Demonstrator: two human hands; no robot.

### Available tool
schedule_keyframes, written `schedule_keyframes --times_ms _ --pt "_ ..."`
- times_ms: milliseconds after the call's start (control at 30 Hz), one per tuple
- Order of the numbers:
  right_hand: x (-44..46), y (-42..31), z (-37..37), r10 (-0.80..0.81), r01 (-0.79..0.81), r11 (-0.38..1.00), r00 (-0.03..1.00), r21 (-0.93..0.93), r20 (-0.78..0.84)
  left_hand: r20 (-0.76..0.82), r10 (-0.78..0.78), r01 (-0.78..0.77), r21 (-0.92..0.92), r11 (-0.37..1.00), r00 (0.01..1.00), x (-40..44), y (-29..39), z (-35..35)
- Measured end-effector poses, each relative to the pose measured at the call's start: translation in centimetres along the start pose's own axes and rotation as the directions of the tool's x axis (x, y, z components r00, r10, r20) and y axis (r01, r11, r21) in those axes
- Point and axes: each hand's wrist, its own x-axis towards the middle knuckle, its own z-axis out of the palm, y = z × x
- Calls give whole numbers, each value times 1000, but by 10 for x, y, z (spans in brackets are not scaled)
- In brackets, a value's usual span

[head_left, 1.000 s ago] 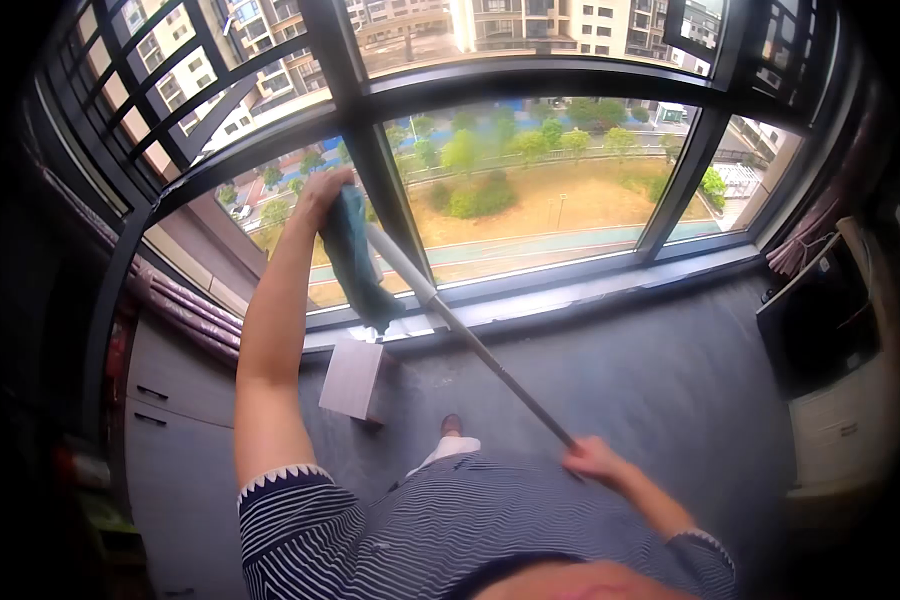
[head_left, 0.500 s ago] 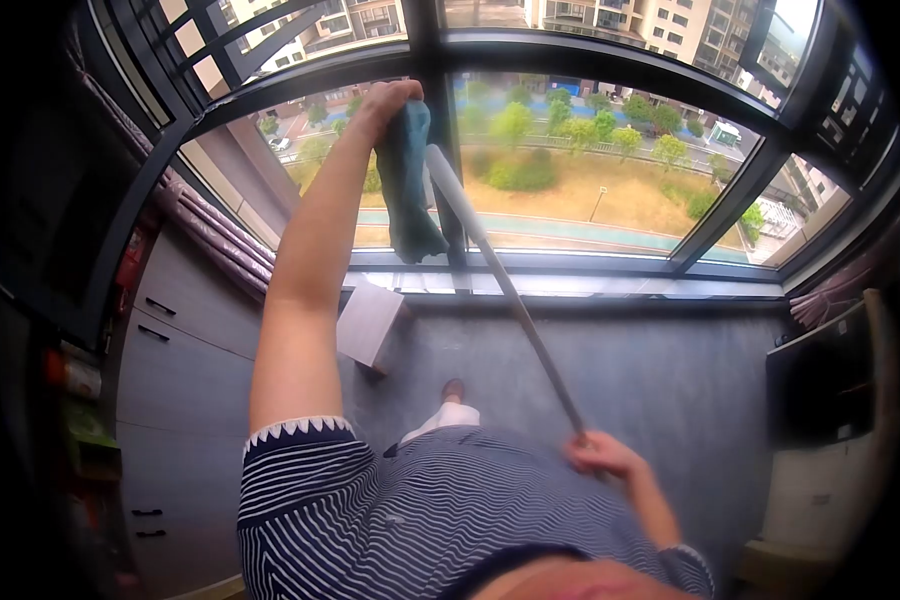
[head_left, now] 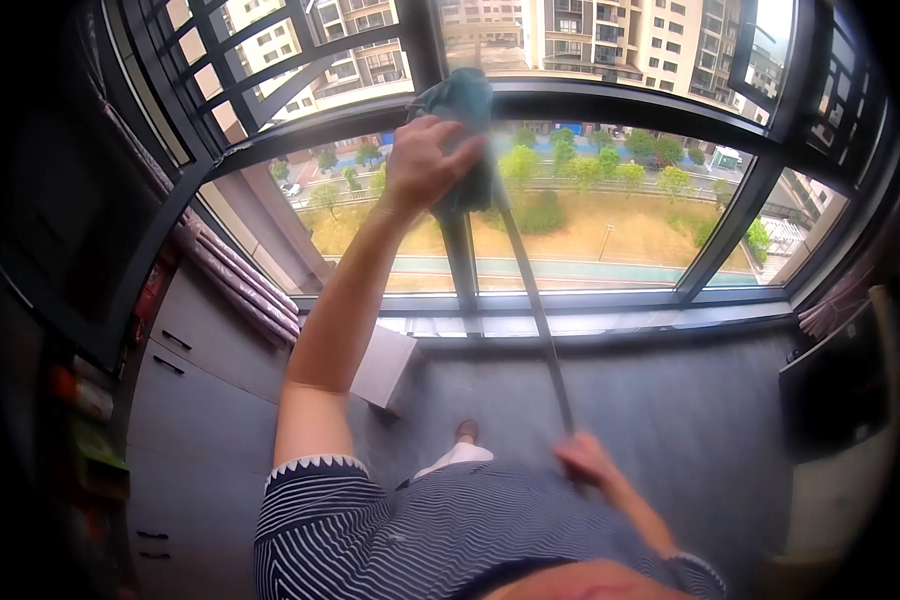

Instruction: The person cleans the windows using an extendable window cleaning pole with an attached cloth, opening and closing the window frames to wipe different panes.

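Observation:
A blue-green cloth (head_left: pixel 467 105) is bunched up at the window's dark middle bar, part of it hanging down. My left hand (head_left: pixel 430 160), arm stretched forward, is closed on this cloth. Below the cloth a long grey pole (head_left: pixel 533 300) slants down toward my body; its upper end is hidden behind the cloth and my hand. My right hand (head_left: pixel 585 458), slightly blurred, is wrapped around the pole's lower part close to my waist.
Large dark-framed windows (head_left: pixel 620 95) stand in front, with buildings and greenery outside. A pale box-like stool (head_left: pixel 383 365) is on the grey floor (head_left: pixel 670 400). Drawers (head_left: pixel 205 400) line the left, beside a tied curtain (head_left: pixel 235 275); a black-fronted appliance (head_left: pixel 835 385) stands right.
The cloth went from hanging beside the pole's white upper end to covering it. My left hand moved right, and the view shifted upward. The right hand still grips the pole.

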Motion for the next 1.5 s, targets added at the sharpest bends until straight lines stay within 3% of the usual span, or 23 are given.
schedule_keyframes --times_ms 33,100,233,333,433,467,500,567,633,767,800,833,900,967,1067,1133,1233,1267,1367,1433,1467,1500 --pt "1 -2 3 -15 15 1000 1000 -5 19 -9 41 -38 188 981 999 -10 13 6" --pt "4 -9 6 -27 27 1000 998 -8 54 0 81 -77 303 950 997 -21 21 19" --pt "8 -15 9 -17 19 1000 994 -20 112 -181 180 -121 295 948 967 -21 11 36" --pt "9 -19 15 -17 25 997 993 -69 115 -228 177 -126 221 967 957 -18 4 37" --pt "13 -17 18 -44 53 996 992 -69 120 -289 278 -243 152 958 916 -19 19 46" --pt "15 -17 18 -57 65 996 991 -63 125 -334 381 -361 124 924 862 -19 21 51" --pt "16 -19 18 -48 54 998 989 -41 138 -262 296 -322 -62 945 919 -24 29 53" --pt "18 -22 16 -27 27 1000 986 3 164 -157 322 -356 -303 884 934 -39 38 60" --pt "21 -25 16 -26 19 999 990 49 142 -69 310 -305 -477 825 948 -56 38 62" --pt "30 -35 25 -32 23 994 996 108 81 135 -45 126 -675 727 990 -84 25 52" --pt "31 -41 32 -71 65 992 996 104 59 239 -81 223 -656 721 968 -84 20 50" --pt "31 -51 37 -113 108 989 993 98 39 415 -136 411 -697 587 900 -81 20 47" --pt "39 -69 52 -169 164 978 985 127 24 402 -150 407 -691 597 903 -75 27 38" --pt "48 -82 69 -193 181 961 981 209 38 300 -74 298 -824 482 951 -64 20 44" --pt "60 -105 98 -207 177 949 974 261 89 254 -90 264 -824 501 963 -43 6 37" --pt "74 -108 114 -300 240 915 943 325 148 189 -61 193 -838 510 980 -33 -12 38" --pt "82 -108 144 -345 229 857 920 462 185 203 76 151 -889 433 976 -18 -30 23" --pt "83 -107 152 -345 210 834 920 511 185 227 83 162 -868 470 970 -13 -35 20" --pt "105 -93 155 -315 207 878 929 433 195 260 105 160 -815 557 960 0 -45 11" --pt "127 -98 157 -407 296 842 897 452 172 234 138 109 -799 591 962 11 -44 7" --pt "134 -106 158 -454 341 820 877 459 159 153 171 13 -783 622 973 24 -48 13" --pt "134 -124 162 -502 429 817 858 384 110 160 123 53 -792 608 979 34 -44 4"
